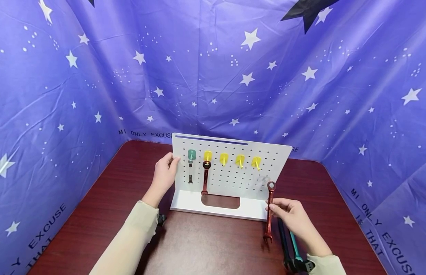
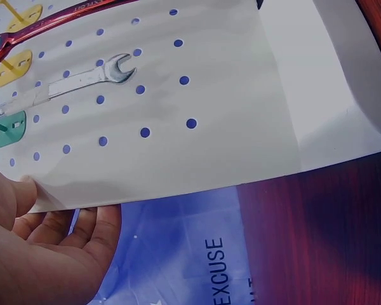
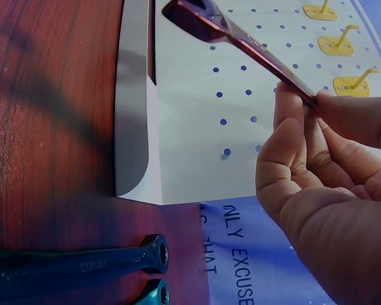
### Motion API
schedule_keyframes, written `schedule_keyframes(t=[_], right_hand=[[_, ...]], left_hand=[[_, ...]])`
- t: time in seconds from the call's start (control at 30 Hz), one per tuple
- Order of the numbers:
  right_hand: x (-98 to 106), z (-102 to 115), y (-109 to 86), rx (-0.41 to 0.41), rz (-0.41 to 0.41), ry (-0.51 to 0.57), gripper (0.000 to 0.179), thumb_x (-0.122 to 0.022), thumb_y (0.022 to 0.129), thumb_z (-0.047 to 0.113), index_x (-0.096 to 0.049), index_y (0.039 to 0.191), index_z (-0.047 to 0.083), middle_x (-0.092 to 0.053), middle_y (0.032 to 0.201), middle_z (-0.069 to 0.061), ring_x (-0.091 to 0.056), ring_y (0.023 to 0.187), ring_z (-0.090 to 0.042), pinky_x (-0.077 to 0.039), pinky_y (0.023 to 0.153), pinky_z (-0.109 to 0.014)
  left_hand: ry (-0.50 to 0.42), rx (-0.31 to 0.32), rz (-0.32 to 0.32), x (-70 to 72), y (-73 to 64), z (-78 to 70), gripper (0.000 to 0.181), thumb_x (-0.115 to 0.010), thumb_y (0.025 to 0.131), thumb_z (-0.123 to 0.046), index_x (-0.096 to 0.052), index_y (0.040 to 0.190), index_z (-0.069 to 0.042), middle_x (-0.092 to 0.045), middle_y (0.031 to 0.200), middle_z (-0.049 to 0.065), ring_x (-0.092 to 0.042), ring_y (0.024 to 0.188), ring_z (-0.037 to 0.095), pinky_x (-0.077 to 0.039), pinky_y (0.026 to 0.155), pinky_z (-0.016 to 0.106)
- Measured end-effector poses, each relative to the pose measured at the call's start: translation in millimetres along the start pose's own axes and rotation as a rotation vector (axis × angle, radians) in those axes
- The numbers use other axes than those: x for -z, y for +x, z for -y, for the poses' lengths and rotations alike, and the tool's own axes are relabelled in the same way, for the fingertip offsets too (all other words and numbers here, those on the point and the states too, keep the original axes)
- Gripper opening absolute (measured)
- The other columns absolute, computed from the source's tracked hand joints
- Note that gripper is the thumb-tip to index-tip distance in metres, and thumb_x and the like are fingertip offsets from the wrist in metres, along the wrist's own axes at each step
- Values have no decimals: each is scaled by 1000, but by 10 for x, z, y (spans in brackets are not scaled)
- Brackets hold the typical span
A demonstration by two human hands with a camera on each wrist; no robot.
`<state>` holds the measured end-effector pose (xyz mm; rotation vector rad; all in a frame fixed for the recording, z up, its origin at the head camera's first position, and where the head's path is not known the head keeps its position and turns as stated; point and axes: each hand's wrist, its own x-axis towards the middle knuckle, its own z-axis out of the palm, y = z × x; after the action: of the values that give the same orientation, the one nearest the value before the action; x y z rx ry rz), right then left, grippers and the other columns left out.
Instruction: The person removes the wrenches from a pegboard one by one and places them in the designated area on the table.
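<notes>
A white pegboard [image 1: 216, 185] stands on the table. My left hand [image 1: 164, 172] grips its left edge, thumb on the front and fingers behind, as the left wrist view shows. On the green hook [image 2: 9, 130] hangs a silver wrench [image 2: 79, 81]. Beside it a red wrench [image 1: 205, 181] hangs from a yellow hook [image 1: 207, 155]. My right hand [image 1: 293, 215] pinches a second red wrench [image 1: 269, 217] between thumb and fingers, ring end up, in front of the board's lower right corner. Three more yellow hooks [image 1: 240, 160] to the right carry nothing.
A black wrench [image 3: 114, 264] and a teal wrench [image 3: 155, 293] lie on the dark red table [image 1: 195, 244], below and beside my right hand. Blue-purple cloth [image 1: 199, 76] with stars encloses the table at the back and sides. The board's base has a rectangular cutout.
</notes>
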<state>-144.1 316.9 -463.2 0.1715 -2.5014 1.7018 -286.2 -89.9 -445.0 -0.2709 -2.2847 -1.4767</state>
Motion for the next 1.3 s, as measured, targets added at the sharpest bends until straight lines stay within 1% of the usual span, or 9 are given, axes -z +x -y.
schedule_keyframes(t=[0.13, 0.27, 0.5, 0.63, 0.73, 0.87, 1.0, 1.2, 1.3], right_hand=[[16, -10, -13, 8, 2, -5, 19, -66, 97, 0, -68, 110, -14, -73, 92, -16, -68, 75, -12, -58, 70, -33], [25, -16, -24, 11, 5, -13, 19, -66, 98, 0, -69, 109, -14, -73, 92, -15, -69, 75, -12, -58, 69, -30], [36, -19, -40, -19, -3, -16, 20, -66, 98, 1, -68, 111, -15, -73, 93, -16, -69, 76, -13, -59, 70, -35], [58, -23, -61, -24, -18, -38, 20, -67, 97, 1, -68, 111, -14, -73, 92, -15, -68, 74, -14, -58, 69, -34], [75, -44, -79, -18, -6, -59, 20, -66, 98, 2, -68, 110, -14, -74, 91, -16, -67, 73, -15, -57, 68, -32], [91, -73, -85, -31, 1, -51, 20, -66, 98, 2, -68, 111, -14, -73, 91, -17, -67, 73, -14, -57, 68, -32], [110, -86, -75, -48, -10, -31, 21, -65, 99, 1, -67, 112, -15, -73, 90, -17, -69, 75, -13, -58, 69, -33], [155, -102, -99, -32, -13, -32, 20, -65, 99, 0, -67, 110, -16, -73, 88, -18, -69, 74, -13, -58, 69, -32], [176, -103, -111, -14, -12, -30, 20, -65, 98, -1, -67, 110, -17, -73, 88, -18, -69, 74, -13, -58, 68, -31]], left_hand=[[3, 0, 0, 3, -3, -1, 17, -60, 105, -14, -65, 96, -1, -69, 84, 14, -58, 68, 24, -43, 57, 34], [-1, 5, 1, 6, -1, 10, 16, -59, 105, -15, -65, 97, -2, -70, 87, 14, -60, 71, 25, -45, 58, 34], [4, 8, 2, 9, -6, 14, 17, -59, 105, -15, -66, 98, -2, -71, 89, 15, -62, 72, 26, -46, 59, 36], [8, 1, 1, 0, -6, 22, 17, -59, 105, -15, -66, 98, -2, -71, 87, 14, -60, 71, 25, -46, 58, 36], [6, 1, 2, -4, -17, 31, 17, -60, 105, -15, -66, 97, -2, -71, 87, 14, -61, 71, 24, -46, 58, 36], [-1, 5, 2, -4, -30, 45, 16, -60, 105, -15, -65, 96, -2, -71, 88, 14, -63, 72, 25, -47, 58, 37], [5, -2, 0, -1, -19, 45, 17, -60, 105, -15, -65, 94, -2, -71, 87, 14, -61, 70, 24, -46, 57, 36], [15, -7, 1, 4, -12, 12, 18, -60, 105, -15, -63, 92, -3, -69, 82, 13, -57, 66, 23, -43, 55, 33], [10, -9, 2, 7, -11, -2, 18, -60, 105, -15, -64, 94, -2, -69, 82, 13, -58, 67, 24, -43, 55, 33]])
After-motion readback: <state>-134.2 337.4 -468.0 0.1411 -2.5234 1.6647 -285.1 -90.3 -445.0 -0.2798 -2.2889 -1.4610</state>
